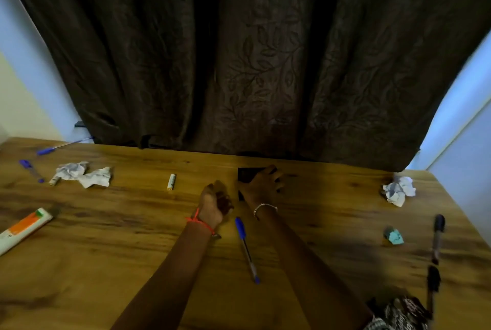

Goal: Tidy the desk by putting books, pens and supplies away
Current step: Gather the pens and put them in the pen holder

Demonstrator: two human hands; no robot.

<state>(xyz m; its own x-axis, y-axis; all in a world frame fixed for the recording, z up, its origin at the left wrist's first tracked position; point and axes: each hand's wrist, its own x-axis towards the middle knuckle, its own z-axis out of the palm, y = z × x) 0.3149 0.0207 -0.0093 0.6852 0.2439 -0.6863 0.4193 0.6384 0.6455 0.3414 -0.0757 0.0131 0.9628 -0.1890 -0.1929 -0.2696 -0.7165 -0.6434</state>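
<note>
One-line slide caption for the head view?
Right hand on dark object, left hand curled beside, blue pen between forearms.

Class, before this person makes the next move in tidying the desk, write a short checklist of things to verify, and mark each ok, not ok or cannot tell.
1. Right hand is on the black object: ok.
2. The black object is gripped firmly: cannot tell, fingers cover it.
3. Left hand is free for another item: cannot tell, it is curled.
4. Blue pen lies clear between the forearms: ok.
5. Crumpled paper is cleared off the desk: not ok.
6. A place to put things away is in view: not ok.
</note>
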